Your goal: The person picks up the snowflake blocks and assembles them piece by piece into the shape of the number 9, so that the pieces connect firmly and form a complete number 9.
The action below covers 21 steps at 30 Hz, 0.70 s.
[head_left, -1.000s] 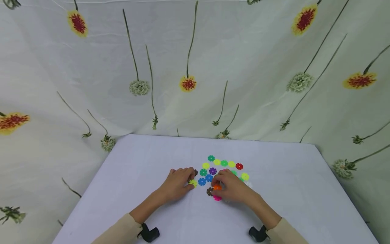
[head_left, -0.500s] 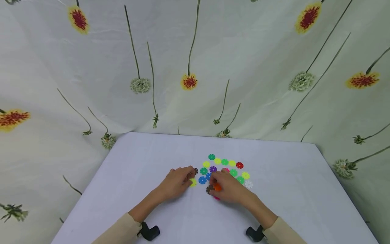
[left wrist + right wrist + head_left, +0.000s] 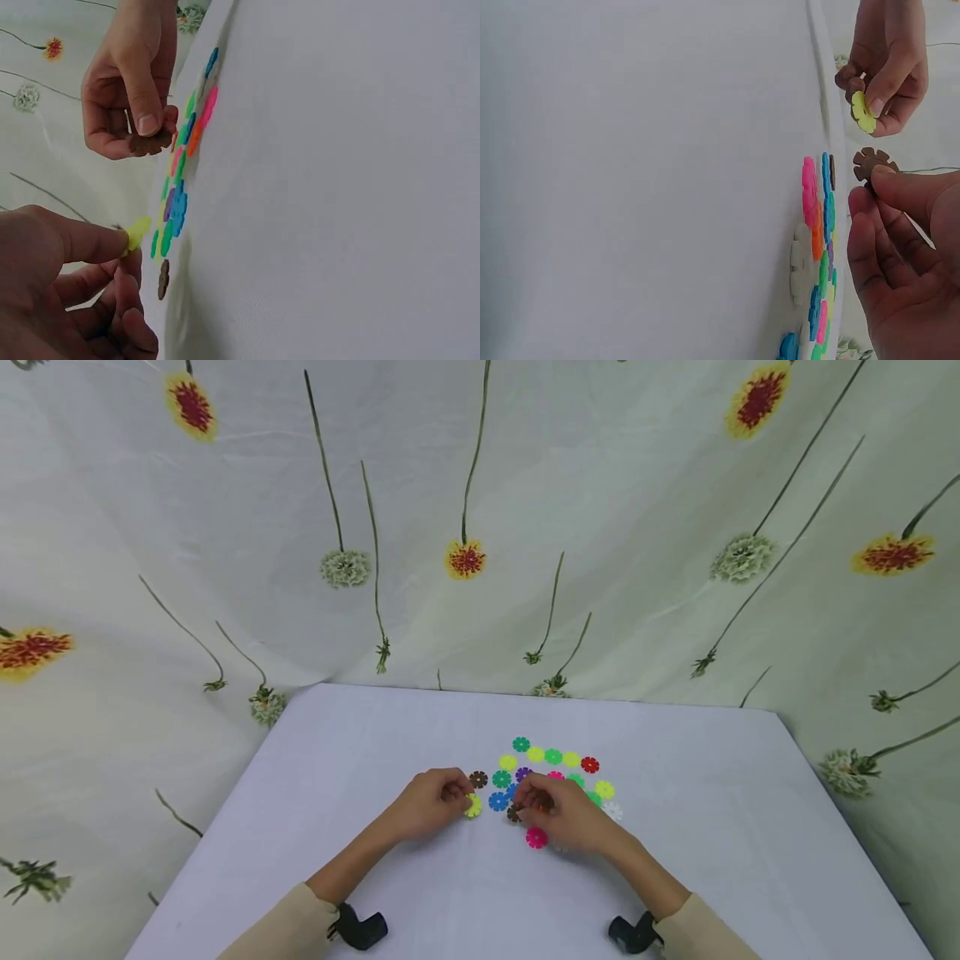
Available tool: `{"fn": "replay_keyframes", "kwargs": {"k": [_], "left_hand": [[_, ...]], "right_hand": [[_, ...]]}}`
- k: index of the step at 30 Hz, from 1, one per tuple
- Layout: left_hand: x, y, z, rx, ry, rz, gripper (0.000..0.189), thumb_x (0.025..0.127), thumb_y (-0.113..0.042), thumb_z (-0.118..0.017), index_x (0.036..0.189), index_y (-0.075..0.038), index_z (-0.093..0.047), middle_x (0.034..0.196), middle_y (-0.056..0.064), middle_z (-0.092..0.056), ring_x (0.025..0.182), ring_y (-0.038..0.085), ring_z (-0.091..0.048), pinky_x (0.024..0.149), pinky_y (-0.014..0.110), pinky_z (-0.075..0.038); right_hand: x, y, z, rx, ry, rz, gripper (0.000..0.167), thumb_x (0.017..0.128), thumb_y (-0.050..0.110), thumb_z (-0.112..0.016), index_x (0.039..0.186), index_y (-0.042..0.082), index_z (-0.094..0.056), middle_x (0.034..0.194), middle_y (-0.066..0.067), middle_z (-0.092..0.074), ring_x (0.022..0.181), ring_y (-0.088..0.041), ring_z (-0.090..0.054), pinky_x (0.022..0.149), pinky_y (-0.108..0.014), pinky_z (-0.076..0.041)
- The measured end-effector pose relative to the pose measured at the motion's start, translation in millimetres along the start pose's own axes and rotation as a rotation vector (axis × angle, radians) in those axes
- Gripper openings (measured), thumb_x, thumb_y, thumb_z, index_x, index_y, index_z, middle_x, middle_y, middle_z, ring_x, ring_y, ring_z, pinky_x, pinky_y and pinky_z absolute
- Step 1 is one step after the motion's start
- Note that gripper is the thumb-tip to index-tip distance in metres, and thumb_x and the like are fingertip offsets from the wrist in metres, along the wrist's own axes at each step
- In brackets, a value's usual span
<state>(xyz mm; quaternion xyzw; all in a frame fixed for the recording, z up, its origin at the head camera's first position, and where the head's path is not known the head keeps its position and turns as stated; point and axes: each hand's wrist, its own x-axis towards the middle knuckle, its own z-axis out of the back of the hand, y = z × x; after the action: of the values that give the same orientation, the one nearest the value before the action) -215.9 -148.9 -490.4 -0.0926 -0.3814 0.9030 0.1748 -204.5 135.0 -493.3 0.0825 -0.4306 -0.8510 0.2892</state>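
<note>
My left hand (image 3: 433,804) pinches a yellow flower-shaped disc (image 3: 136,233) with slotted edges between thumb and forefinger, lifted off the table. Facing it, my right hand (image 3: 564,810) holds a brown disc of the same kind (image 3: 873,163) by thumb and fingertips, raised as well. A small gap separates the two held discs in the right wrist view. Below and beside the right hand lie a pink disc (image 3: 536,837) and an orange disc (image 3: 817,231), the orange one mostly covered in the head view. Another brown disc (image 3: 478,779) lies flat just beyond the left hand.
Several more discs are spread behind the hands, among them a blue disc (image 3: 498,802), a red disc (image 3: 590,765) and a white disc (image 3: 612,810). They lie on a white-covered table (image 3: 375,727), with a flower-patterned cloth (image 3: 420,618) hanging behind it.
The left hand has lifted the yellow disc and drawn slightly back, uncovering the flat brown disc. The right hand has raised its brown disc, leaving the pink one in plain sight.
</note>
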Motion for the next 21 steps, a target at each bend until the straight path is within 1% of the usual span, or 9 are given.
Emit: {"fn": "replay_keyframes", "kwargs": {"k": [2, 5, 9, 12, 17, 21], "left_hand": [[0.1, -1.7, 1.2, -0.035, 0.001, 0.027, 0.008, 0.100, -0.018, -0.073, 0.106, -0.014, -0.075, 0.091, -0.003, -0.070, 0.085, 0.013, -0.060, 0.075, 0.024, -0.050], [0.8, -5.2, 1.9, -0.087, 0.015, 0.044, 0.010, 0.100, -0.021, -0.073, 0.104, -0.012, -0.075, 0.091, -0.002, -0.071, 0.084, 0.013, -0.061, 0.074, 0.024, -0.050], [2.0, -11.4, 1.8, -0.157, 0.045, 0.035, 0.014, 0.100, -0.023, -0.073, 0.103, -0.009, -0.076, 0.089, 0.000, -0.072, 0.081, 0.012, -0.062, 0.071, 0.023, -0.051], [1.7, -16.5, 2.4, -0.190, 0.057, 0.031, 0.016, 0.100, -0.023, -0.073, 0.103, -0.007, -0.076, 0.088, 0.002, -0.072, 0.080, 0.013, -0.061, 0.069, 0.023, -0.050], [-1.3, -21.4, 0.3, -0.239, 0.066, 0.056, 0.017, 0.100, -0.022, -0.073, 0.104, -0.006, -0.074, 0.089, 0.003, -0.072, 0.080, 0.013, -0.061, 0.071, 0.023, -0.050], [-2.8, -22.9, -4.2, -0.278, 0.076, 0.067, 0.018, 0.100, -0.020, -0.072, 0.107, -0.004, -0.072, 0.089, 0.004, -0.071, 0.081, 0.013, -0.061, 0.072, 0.022, -0.051]], "right_hand": [[0.6, -2, 1, 0.018, -0.010, 0.009, 0.013, 0.100, 0.011, -0.074, 0.111, 0.018, -0.070, 0.100, 0.004, -0.073, 0.092, -0.010, -0.066, 0.083, -0.023, -0.058], [1.2, -3, 2, 0.043, -0.017, 0.006, 0.013, 0.101, 0.010, -0.073, 0.111, 0.018, -0.070, 0.101, 0.002, -0.073, 0.093, -0.012, -0.067, 0.085, -0.024, -0.059], [1.5, -1, 4, 0.060, -0.023, -0.001, 0.014, 0.100, 0.011, -0.072, 0.112, 0.018, -0.070, 0.103, 0.001, -0.074, 0.096, -0.014, -0.068, 0.087, -0.023, -0.059], [2.0, 1, 4, 0.068, -0.036, 0.009, 0.015, 0.100, 0.011, -0.073, 0.113, 0.018, -0.070, 0.105, 0.001, -0.075, 0.097, -0.013, -0.069, 0.088, -0.022, -0.059], [2.6, 0, 0, 0.080, -0.090, 0.043, 0.018, 0.100, 0.010, -0.075, 0.117, 0.017, -0.072, 0.112, 0.001, -0.077, 0.102, -0.015, -0.074, 0.092, -0.023, -0.061], [3.2, -1, -4, 0.093, -0.130, 0.093, 0.019, 0.100, 0.007, -0.074, 0.118, 0.013, -0.073, 0.114, -0.001, -0.079, 0.103, -0.017, -0.078, 0.092, -0.026, -0.062]]}}
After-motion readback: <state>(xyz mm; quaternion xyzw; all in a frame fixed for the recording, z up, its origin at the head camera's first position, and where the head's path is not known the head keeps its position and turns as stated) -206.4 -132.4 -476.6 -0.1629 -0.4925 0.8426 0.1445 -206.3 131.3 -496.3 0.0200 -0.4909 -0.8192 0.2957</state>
